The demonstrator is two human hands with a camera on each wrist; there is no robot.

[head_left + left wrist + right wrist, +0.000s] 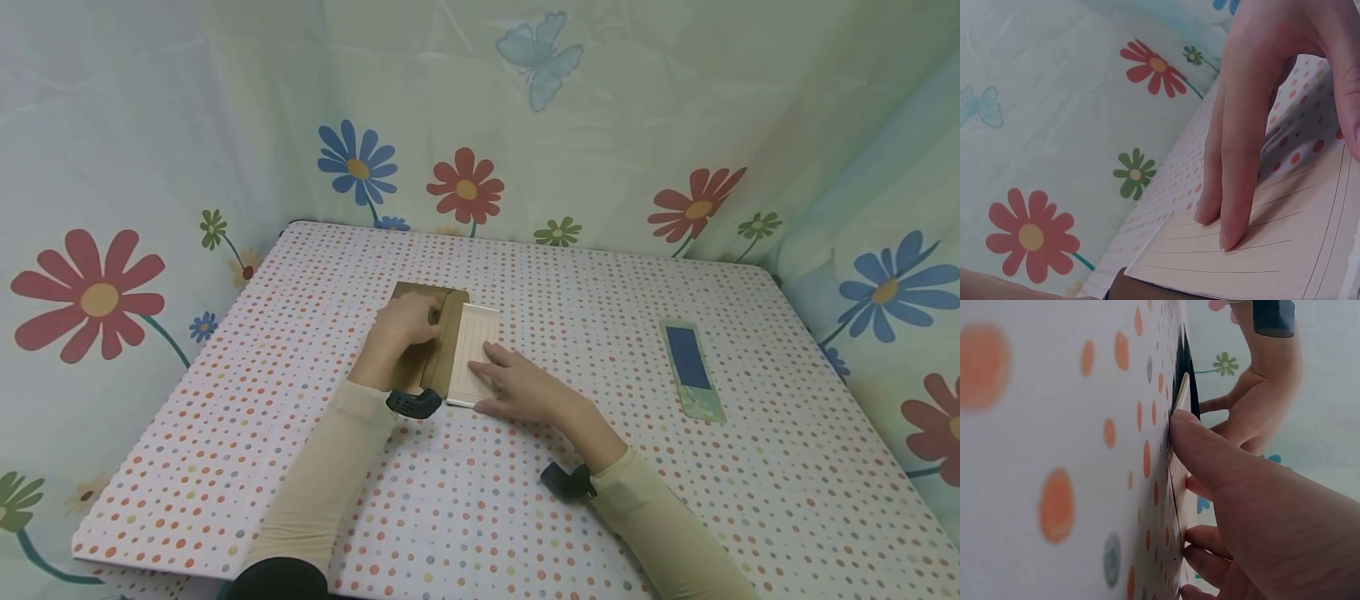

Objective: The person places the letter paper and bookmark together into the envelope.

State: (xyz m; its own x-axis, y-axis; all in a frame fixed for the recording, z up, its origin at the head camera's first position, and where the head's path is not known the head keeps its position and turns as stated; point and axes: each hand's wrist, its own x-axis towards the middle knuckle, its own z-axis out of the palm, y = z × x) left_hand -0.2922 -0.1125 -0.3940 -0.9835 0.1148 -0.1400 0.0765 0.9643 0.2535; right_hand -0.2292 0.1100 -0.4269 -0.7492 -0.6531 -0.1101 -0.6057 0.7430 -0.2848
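Note:
A notebook lies open on the table, its brown cover on the left and a cream lined page on the right. My left hand rests over the brown side, fingers bent loosely and tips partly hidden. On the lined page, my right hand lays its spread fingers. The left wrist view shows two nearly straight right fingers touching the ruled paper. In the right wrist view, the right thumb lies along the notebook's edge, with the left hand beyond it.
To the right, a green card-like piece with a dark blue rectangle lies flat on the table. A dotted cloth covers the table. Floral curtains hang behind it and at both sides.

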